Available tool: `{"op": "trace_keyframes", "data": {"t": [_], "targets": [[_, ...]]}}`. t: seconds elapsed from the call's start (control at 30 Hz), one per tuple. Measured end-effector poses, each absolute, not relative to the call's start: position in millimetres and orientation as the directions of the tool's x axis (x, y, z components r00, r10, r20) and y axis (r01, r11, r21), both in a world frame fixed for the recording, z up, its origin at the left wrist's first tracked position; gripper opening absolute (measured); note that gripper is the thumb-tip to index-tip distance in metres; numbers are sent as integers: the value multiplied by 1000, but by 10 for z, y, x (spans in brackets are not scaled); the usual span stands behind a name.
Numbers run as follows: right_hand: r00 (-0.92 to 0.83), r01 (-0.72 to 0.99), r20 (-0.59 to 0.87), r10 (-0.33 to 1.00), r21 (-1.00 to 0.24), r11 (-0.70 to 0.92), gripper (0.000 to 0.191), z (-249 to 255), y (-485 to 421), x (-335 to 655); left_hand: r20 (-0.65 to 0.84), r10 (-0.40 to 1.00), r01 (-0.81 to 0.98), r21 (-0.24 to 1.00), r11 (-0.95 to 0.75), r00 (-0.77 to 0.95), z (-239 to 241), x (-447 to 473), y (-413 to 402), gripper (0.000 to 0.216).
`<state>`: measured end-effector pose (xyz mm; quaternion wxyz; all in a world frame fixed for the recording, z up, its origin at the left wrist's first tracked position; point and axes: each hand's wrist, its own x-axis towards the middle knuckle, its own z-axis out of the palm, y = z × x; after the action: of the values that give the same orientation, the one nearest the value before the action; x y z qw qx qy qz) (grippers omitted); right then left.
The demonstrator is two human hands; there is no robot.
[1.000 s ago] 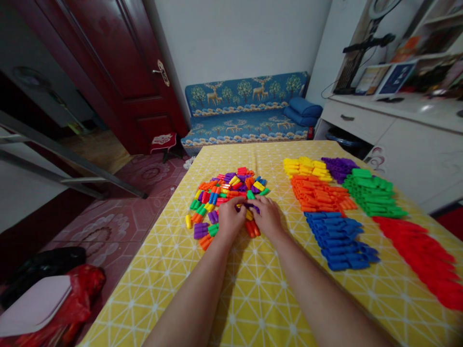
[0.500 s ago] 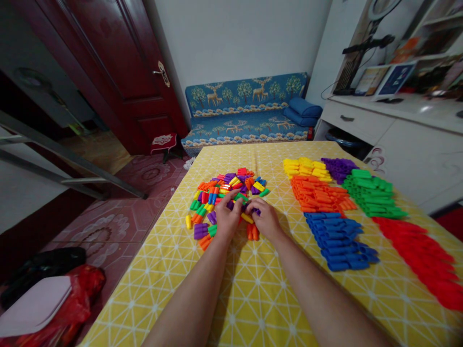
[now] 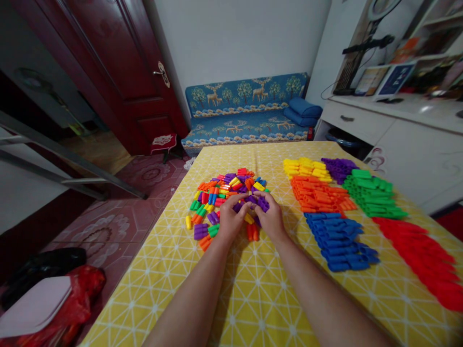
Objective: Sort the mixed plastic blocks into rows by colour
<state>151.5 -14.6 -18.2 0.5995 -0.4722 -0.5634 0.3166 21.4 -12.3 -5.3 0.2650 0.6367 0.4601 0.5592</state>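
Observation:
A mixed heap of small coloured plastic tube pieces (image 3: 222, 190) lies on the yellow patterned tablecloth (image 3: 253, 289). Both my hands sit at the heap's near right edge, fingertips touching. My left hand (image 3: 231, 217) is curled, pinching purple pieces (image 3: 238, 206). My right hand (image 3: 269, 217) is closed on a small bunch of purple pieces (image 3: 263, 203). Two orange pieces (image 3: 252, 232) and a yellow one (image 3: 249, 218) lie just under my hands.
Sorted groups lie to the right: yellow (image 3: 306, 167), purple (image 3: 340, 167), orange (image 3: 318, 193), green (image 3: 374, 197), blue (image 3: 338, 238), red (image 3: 423, 250). A blue patterned sofa (image 3: 249, 113), dark red door (image 3: 119, 72) and white cabinet (image 3: 398, 130) stand beyond. A red bag (image 3: 72, 299) lies on the floor.
My hands have lifted slightly away from me and drawn together. Purple pieces now show in both hands' fingers, more of them in the right than before.

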Motion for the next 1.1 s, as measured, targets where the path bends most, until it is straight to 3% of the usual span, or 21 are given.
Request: {"op": "trace_keyframes", "data": {"t": [0.13,0.27,0.5,0.67,0.97,1.1], "targets": [[99,181,406,908,-905,385,29,-192,-150,1518,413,902,230,896,-379,-124,-63,204,-107,16],[64,336,430,900,-859,387,27,-221,-144,1528,397,892,213,911,-354,-216,-77,181,-96,16],[-122,536,485,866,-702,469,37,-235,-172,1517,436,886,213,891,-401,-155,-97,192,-109,15],[-116,657,522,845,-598,460,34,-201,-212,1539,361,921,121,931,-346,-145,-77,199,-140,18],[57,624,614,787,-637,452,25,-141,-265,1539,370,925,191,918,-349,-89,-130,193,-123,19],[124,518,567,814,-737,434,21,-36,-355,1551,374,925,231,908,-350,-70,-124,190,-127,19]]}}
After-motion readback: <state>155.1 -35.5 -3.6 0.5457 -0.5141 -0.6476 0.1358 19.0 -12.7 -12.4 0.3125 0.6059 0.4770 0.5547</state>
